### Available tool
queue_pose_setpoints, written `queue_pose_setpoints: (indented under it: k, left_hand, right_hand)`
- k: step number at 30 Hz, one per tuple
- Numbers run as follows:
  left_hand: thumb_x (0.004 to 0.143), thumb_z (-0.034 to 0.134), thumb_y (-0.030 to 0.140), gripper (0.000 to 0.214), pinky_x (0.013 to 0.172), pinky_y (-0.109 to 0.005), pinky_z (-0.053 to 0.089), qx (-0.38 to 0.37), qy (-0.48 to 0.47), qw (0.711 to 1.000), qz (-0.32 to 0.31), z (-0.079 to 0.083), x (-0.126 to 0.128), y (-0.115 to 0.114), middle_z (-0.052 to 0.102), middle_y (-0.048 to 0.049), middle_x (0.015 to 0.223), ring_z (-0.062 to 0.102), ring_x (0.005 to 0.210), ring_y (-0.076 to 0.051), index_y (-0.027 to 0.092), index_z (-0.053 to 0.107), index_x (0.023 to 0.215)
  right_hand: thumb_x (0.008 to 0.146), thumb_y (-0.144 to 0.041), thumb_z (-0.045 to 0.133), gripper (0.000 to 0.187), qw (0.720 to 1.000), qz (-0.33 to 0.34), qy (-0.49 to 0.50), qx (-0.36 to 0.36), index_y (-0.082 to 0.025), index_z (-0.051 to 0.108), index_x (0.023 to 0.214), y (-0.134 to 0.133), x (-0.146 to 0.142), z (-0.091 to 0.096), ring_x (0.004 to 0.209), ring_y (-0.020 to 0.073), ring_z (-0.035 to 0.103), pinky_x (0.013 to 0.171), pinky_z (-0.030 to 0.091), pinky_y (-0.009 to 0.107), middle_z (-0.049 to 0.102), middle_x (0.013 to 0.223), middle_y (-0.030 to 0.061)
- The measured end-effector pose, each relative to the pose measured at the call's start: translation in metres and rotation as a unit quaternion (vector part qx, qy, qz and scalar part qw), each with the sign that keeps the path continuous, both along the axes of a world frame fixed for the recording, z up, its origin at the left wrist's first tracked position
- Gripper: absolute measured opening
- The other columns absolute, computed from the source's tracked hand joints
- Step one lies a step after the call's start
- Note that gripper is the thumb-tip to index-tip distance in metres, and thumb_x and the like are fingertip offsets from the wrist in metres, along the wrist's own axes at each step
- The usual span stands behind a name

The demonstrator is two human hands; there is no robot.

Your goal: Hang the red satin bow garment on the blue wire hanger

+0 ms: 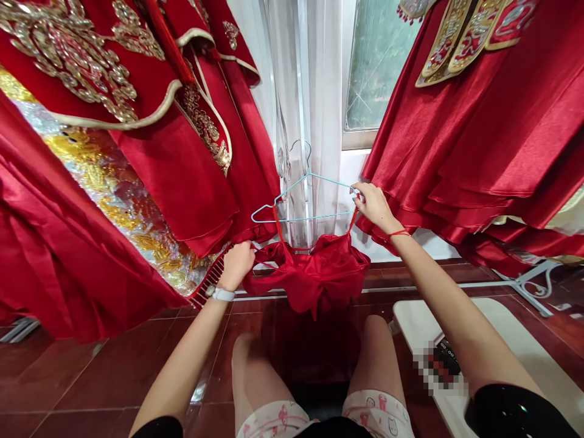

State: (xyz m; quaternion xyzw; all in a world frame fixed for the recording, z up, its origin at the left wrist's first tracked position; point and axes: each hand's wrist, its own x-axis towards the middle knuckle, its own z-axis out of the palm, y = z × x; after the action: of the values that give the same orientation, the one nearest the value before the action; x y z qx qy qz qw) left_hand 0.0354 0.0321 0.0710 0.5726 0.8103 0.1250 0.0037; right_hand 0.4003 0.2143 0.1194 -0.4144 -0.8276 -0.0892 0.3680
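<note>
- While the right hand (375, 207) is pinched shut on the right end of the hanger (305, 218), thumb and fingers close over the wire where a red strap (353, 222) crosses it. The pinch seems to keep that strap from sliding off.
- Left hand (237, 263) is closed in a fist on the left edge of the red top (314, 274), bunching the cloth. This grip appears to steady the fabric below the wire.
- The hanger is held in the air by the right hand alone, and its hook catches nothing. The top hangs from it by two thin straps, in front of the knees and above the tiled floor (91, 377).
- Behind it, a white curtain (310, 91) covers part of a window (378, 61).
- Red robes (173, 158) with gold embroidery hang at the left and red skirts (479, 140) at the right, both near the hands.
- A white board (515, 340) lies at the right, under the right forearm.
</note>
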Motion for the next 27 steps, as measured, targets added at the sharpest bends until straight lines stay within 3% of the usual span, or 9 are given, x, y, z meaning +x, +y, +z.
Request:
queue_pose_setpoints:
  k: [3, 6, 9, 13, 15, 18, 20, 23, 27]
  left_hand:
    - [0.078, 0.049, 0.017, 0.033, 0.063, -0.028, 0.049, 0.058, -0.241, 0.969, 0.007, 0.01, -0.022, 0.019, 0.069, -0.0075, 0.072, 0.065, 0.067, -0.02, 0.014, 0.075, 0.098]
    - [0.065, 0.053, 0.015, 0.031, 0.051, -0.023, 0.039, 0.118, -0.441, 0.889, 0.043, 0.019, -0.032, 0.033, 0.062, -0.0006, 0.057, 0.052, 0.049, -0.013, 0.013, 0.075, 0.087]
    - [0.058, 0.058, 0.011, 0.032, 0.05, -0.02, 0.035, 0.154, -0.541, 0.824, 0.065, 0.029, -0.033, 0.04, 0.067, -0.0008, 0.06, 0.048, 0.046, -0.008, 0.012, 0.073, 0.085]
    - [0.064, 0.059, 0.012, 0.028, 0.055, -0.019, 0.044, 0.181, -0.639, 0.744, 0.07, 0.041, -0.029, 0.042, 0.071, -0.0028, 0.066, 0.059, 0.053, -0.009, 0.014, 0.068, 0.091]
    - [0.066, 0.057, 0.007, 0.031, 0.061, -0.02, 0.05, 0.187, -0.656, 0.728, 0.066, 0.042, -0.027, 0.042, 0.072, -0.0034, 0.069, 0.066, 0.06, -0.012, 0.015, 0.063, 0.095]
    - [0.065, 0.054, -0.002, 0.044, 0.071, -0.024, 0.056, 0.206, -0.661, 0.72, 0.057, 0.039, -0.022, 0.042, 0.074, -0.0018, 0.074, 0.073, 0.071, -0.014, 0.02, 0.052, 0.104]
    - [0.065, 0.052, -0.004, 0.052, 0.077, -0.027, 0.058, 0.216, -0.671, 0.707, 0.047, 0.035, -0.019, 0.04, 0.076, -0.0005, 0.079, 0.076, 0.077, -0.016, 0.024, 0.044, 0.108]
    - [0.065, 0.053, -0.007, 0.061, 0.08, -0.027, 0.059, 0.237, -0.68, 0.694, 0.013, 0.028, -0.015, 0.037, 0.078, 0.001, 0.087, 0.077, 0.082, -0.014, 0.027, 0.039, 0.113]
    - [0.064, 0.063, -0.006, 0.067, 0.074, -0.023, 0.058, 0.279, -0.664, 0.693, -0.032, 0.015, -0.016, 0.032, 0.08, 0.0002, 0.092, 0.078, 0.086, -0.016, 0.029, 0.039, 0.115]
  right_hand:
    - [0.082, -0.015, 0.049, 0.034, 1.0, 0.017, 0.006, -0.001, -0.02, 0.067, 0.111, 0.001, 0.0, -0.001, 0.089, 0.0298, 0.058, 0.08, 0.043, 0.04, 0.069, 0.095, 0.0114]
    - [0.082, -0.014, 0.049, 0.036, 0.999, 0.031, 0.004, -0.013, -0.02, 0.067, 0.112, 0.002, 0.001, -0.002, 0.091, 0.0293, 0.058, 0.082, 0.045, 0.04, 0.07, 0.097, 0.0111]
    - [0.082, -0.013, 0.05, 0.037, 0.999, 0.037, -0.001, -0.024, -0.019, 0.067, 0.114, 0.001, 0.001, -0.002, 0.091, 0.0284, 0.059, 0.083, 0.044, 0.039, 0.071, 0.098, 0.011]
    - [0.087, -0.02, 0.054, 0.027, 0.999, 0.015, 0.017, -0.023, -0.019, 0.068, 0.11, -0.005, -0.002, -0.002, 0.089, 0.0274, 0.058, 0.081, 0.042, 0.037, 0.069, 0.095, 0.0103]
    - [0.092, -0.029, 0.054, 0.021, 0.999, -0.015, 0.035, -0.02, -0.02, 0.068, 0.104, -0.01, -0.008, -0.001, 0.088, 0.0274, 0.056, 0.08, 0.04, 0.037, 0.068, 0.091, 0.0097]
    - [0.098, -0.034, 0.046, 0.028, 0.996, -0.073, 0.049, -0.024, -0.02, 0.069, 0.105, -0.017, -0.02, 0.0, 0.092, 0.0285, 0.054, 0.081, 0.039, 0.038, 0.065, 0.093, 0.011]
    - [0.099, -0.029, 0.042, 0.035, 0.994, -0.095, 0.048, -0.028, -0.02, 0.068, 0.122, -0.019, -0.027, 0.0, 0.096, 0.0295, 0.052, 0.082, 0.038, 0.039, 0.063, 0.103, 0.0129]
    - [0.097, -0.017, 0.037, 0.056, 0.996, -0.087, 0.024, -0.014, -0.027, 0.05, 0.151, -0.019, -0.033, -0.003, 0.101, 0.0294, 0.05, 0.083, 0.038, 0.04, 0.06, 0.115, 0.013]
    - [0.098, -0.011, 0.032, 0.065, 0.995, -0.098, -0.036, 0.0, -0.038, 0.046, 0.155, -0.019, -0.034, -0.006, 0.101, 0.0287, 0.047, 0.084, 0.035, 0.041, 0.058, 0.117, 0.0107]
